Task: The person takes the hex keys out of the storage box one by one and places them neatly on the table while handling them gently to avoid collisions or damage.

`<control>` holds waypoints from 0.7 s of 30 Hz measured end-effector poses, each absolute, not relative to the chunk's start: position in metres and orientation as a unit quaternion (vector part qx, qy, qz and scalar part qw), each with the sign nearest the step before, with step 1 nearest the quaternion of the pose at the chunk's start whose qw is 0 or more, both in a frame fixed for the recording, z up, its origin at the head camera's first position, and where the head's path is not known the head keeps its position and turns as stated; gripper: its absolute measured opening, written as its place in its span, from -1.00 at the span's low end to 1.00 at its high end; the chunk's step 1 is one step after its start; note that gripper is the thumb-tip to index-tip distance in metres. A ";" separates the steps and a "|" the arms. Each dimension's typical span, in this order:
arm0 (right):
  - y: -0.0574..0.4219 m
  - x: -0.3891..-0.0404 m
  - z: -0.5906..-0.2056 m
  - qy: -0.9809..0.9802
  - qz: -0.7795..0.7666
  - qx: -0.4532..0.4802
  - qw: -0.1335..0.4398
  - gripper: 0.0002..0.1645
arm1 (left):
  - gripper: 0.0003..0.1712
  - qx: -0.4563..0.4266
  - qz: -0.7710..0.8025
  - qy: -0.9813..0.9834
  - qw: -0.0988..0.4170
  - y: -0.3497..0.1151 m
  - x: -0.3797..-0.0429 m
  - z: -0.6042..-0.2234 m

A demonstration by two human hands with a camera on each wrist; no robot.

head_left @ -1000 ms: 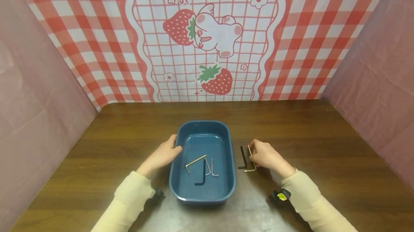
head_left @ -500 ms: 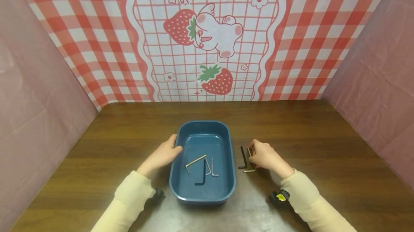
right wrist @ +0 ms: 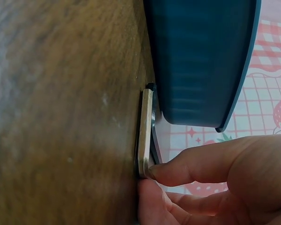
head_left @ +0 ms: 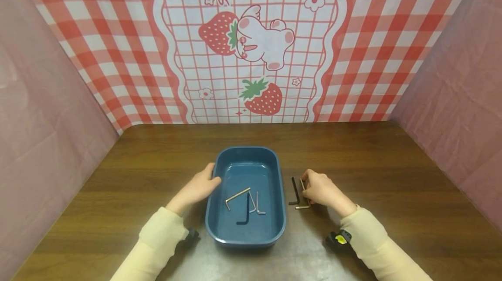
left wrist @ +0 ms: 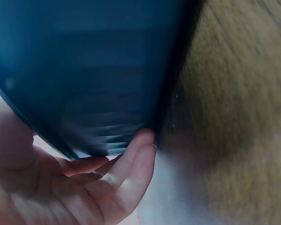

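Two fingertips of the right hand were seen pinched on a brass-coloured hex key, the grip being closed on its long arm while the key lay flat on the wooden surface. In the right wrist view the key was shown pressed against the wood, thumb and forefinger meeting at its near end. Its long axis was run away from the person, with the short leg turned toward the blue tray at the near end. A black hex key was laid just beside it, parallel, between it and the tray wall.

The tray was set to the left of the gripped key, near but apart from it, so that the right hand was much the nearer of the two. The left hand was rested against the tray's opposite long wall, fingers curled at its rim and side; a steadying hold was suggested. Inside the tray three more keys were lain: a brass one, a black one and a silver one, overlapping loosely near its middle.
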State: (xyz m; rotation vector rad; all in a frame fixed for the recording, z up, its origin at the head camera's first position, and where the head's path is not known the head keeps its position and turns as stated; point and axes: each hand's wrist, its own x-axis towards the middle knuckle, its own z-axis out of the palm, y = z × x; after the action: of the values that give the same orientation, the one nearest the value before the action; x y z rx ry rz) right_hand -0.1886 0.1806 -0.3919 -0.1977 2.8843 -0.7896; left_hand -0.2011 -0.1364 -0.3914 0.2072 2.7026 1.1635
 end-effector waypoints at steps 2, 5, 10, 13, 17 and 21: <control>0.181 -0.189 -0.392 0.960 -0.264 -0.065 0.072 -0.61 | -0.43 0.067 0.394 0.912 0.097 -0.136 -0.201 -0.391; 0.181 -0.189 -0.392 0.960 -0.264 -0.064 0.073 -0.61 | -0.43 0.064 0.395 0.911 0.098 -0.136 -0.201 -0.391; 0.181 -0.189 -0.392 0.962 -0.256 -0.057 0.080 -0.62 | -0.44 0.064 0.391 0.913 0.098 -0.136 -0.201 -0.391; 0.181 -0.189 -0.392 0.962 -0.253 -0.052 0.086 -0.61 | -0.45 0.063 0.393 0.912 0.097 -0.136 -0.201 -0.391; 0.181 -0.189 -0.392 0.962 -0.253 -0.052 0.085 -0.61 | -0.44 0.060 0.398 0.910 0.098 -0.136 -0.201 -0.391; 0.181 -0.189 -0.390 0.968 -0.234 -0.058 0.063 -0.64 | -0.44 0.062 0.399 0.909 0.099 -0.136 -0.201 -0.391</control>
State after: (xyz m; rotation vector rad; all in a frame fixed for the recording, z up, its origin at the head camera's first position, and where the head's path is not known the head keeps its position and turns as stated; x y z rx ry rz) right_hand -0.1892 0.1815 -0.3896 -0.1749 2.9265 -0.7082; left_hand -0.2014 -0.1361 -0.3912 0.1847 2.6901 1.1802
